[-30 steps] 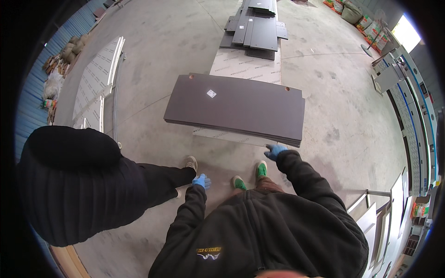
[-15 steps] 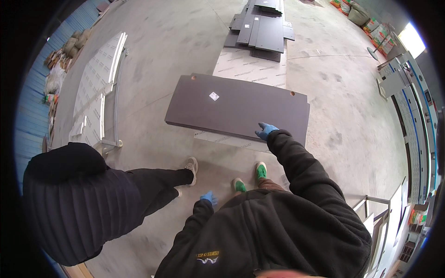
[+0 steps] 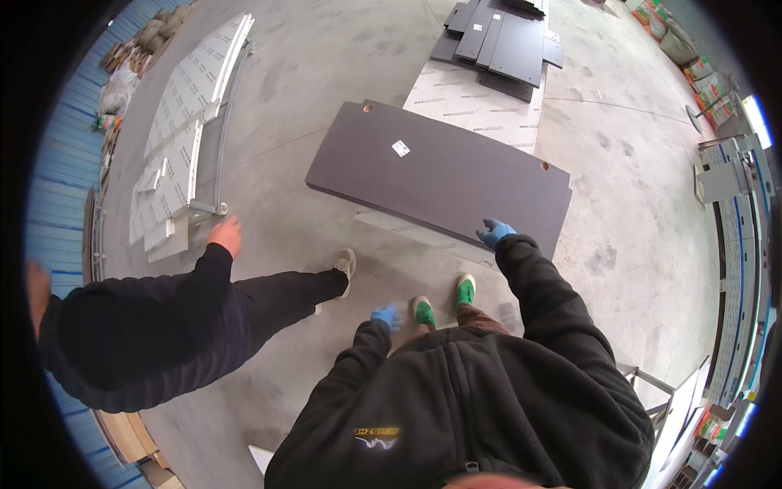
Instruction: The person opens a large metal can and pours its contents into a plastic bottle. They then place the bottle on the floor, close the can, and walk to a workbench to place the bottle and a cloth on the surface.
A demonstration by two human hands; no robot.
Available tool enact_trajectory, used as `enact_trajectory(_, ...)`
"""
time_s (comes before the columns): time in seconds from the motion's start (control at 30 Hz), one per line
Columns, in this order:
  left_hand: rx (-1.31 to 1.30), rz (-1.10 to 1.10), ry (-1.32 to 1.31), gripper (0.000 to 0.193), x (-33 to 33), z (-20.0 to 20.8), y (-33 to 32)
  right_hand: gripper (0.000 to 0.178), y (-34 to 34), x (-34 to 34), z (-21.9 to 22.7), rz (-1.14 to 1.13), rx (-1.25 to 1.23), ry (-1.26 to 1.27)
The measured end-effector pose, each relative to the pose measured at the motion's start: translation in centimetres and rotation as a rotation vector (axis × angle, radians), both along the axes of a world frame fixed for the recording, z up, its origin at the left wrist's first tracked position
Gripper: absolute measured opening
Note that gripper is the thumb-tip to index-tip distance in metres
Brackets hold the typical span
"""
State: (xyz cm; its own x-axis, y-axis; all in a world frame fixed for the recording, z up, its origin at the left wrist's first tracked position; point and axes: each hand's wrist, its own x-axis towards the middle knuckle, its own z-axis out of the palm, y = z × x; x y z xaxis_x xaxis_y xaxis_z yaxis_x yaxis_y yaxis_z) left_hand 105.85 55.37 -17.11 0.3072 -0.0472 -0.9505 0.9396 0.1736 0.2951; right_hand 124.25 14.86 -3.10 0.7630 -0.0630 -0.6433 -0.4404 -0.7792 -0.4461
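Observation:
A stack of large dark grey panels lies on a long white printed base, with a small white label and two round holes near the far edge of the top panel. My right hand, in a blue glove, rests on the near edge of the stack toward its right end, its fingers spread. In another blue glove, my left hand hangs beside my leg. Its fingers are loosely apart and hold nothing.
More dark boards lie piled on the far end of the white base. At left, a co-worker in black stands near a cart of white panels. Long machinery lines the right side.
The view has turned, so the panel stack appears tilted and shifted right. My right hand stays at its near edge. The co-worker has bent and turned, and a bare hand now shows near the cart.

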Motion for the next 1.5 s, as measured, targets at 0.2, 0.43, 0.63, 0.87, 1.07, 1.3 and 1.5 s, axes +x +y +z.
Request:
enact_trajectory(0.2,0.192,-0.012,-0.041,0.030,-0.4,2.4,-0.7,0.066,-1.9,-5.0,-5.5,-0.019,-0.025,0.063)
enact_trajectory(0.43,0.139,-0.057,0.012,0.037,1.6,3.4,-0.9,0.068,-3.8,-12.2,-8.4,-0.157,-0.034,0.215)
enact_trajectory(0.63,0.098,-0.124,-0.036,0.041,3.6,3.5,-3.5,0.065,-7.2,-14.4,-10.5,-0.165,-0.040,0.195)
enact_trajectory(0.87,0.127,-0.129,-0.026,0.041,5.6,4.0,-5.5,0.051,-8.8,-14.3,-19.0,-0.220,0.099,0.096)
enact_trajectory(1.07,0.199,-0.076,-0.020,0.038,3.2,3.0,-4.2,0.057,-6.8,-14.2,-21.1,-0.091,0.115,0.177)
enact_trajectory(1.3,0.277,-0.080,0.000,0.039,-1.7,2.0,-1.4,0.063,-3.8,-11.8,-16.2,0.017,0.160,0.229)
enact_trajectory(1.5,0.268,0.006,0.073,0.038,-3.2,2.2,-1.7,0.062,-2.6,-11.7,-13.0,0.181,0.019,0.131)
